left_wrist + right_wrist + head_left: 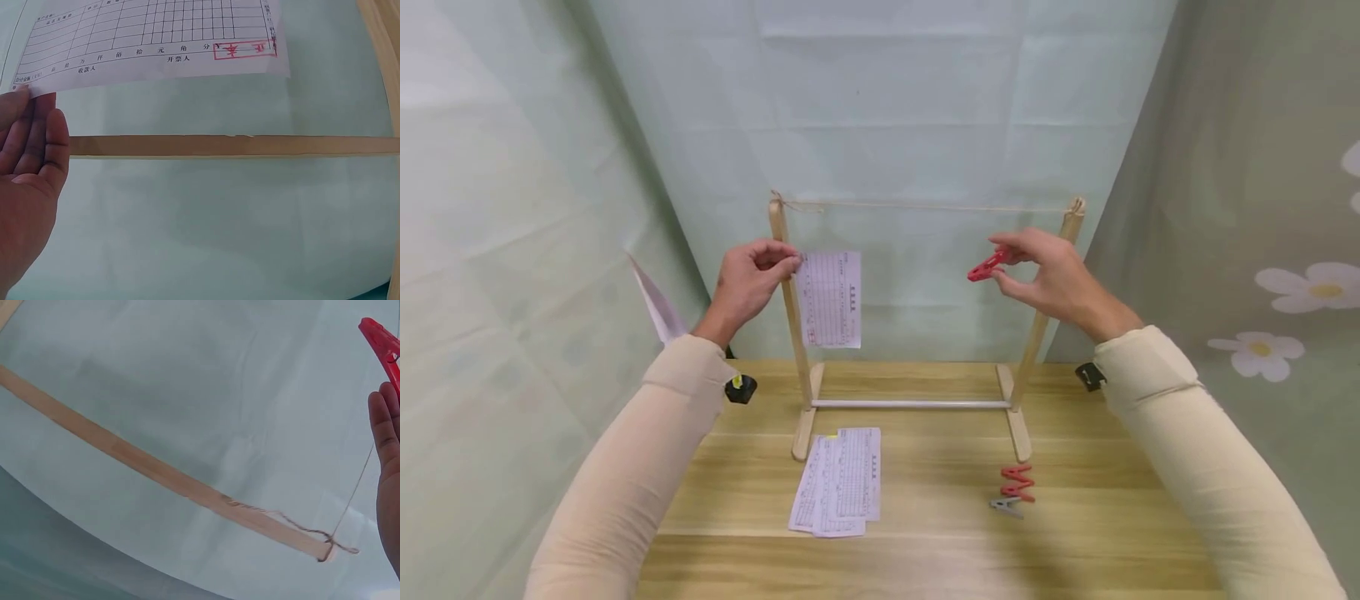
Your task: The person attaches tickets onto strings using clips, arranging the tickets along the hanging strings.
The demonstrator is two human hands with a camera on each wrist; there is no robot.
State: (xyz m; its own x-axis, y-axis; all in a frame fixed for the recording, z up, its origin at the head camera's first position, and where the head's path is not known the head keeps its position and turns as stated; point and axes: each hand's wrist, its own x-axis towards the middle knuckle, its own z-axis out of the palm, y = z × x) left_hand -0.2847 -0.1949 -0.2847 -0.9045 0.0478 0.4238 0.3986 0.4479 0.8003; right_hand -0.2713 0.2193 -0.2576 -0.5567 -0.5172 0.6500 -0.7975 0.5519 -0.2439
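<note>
In the head view, my left hand [748,279] pinches a printed paper form [830,300] by its upper left corner. The form hangs upright beside the left post of a wooden rack [1032,358], below its string [925,206]. A red stamp shows near the form's edge [169,37] in the left wrist view. Near the right post, my right hand [1052,275] holds a red clothespin [986,265] between thumb and fingers. That clothespin [382,347] is partly cut off at the right wrist view's edge. It is apart from both string and form.
More paper forms [857,475] lie overlapping on the wooden table [940,533] before the rack. Red clothespins [1017,481] and a grey clothespin [1006,506] lie at the front right. A white crossbar [910,404] joins the rack's feet. Pale curtains [895,100] hang behind.
</note>
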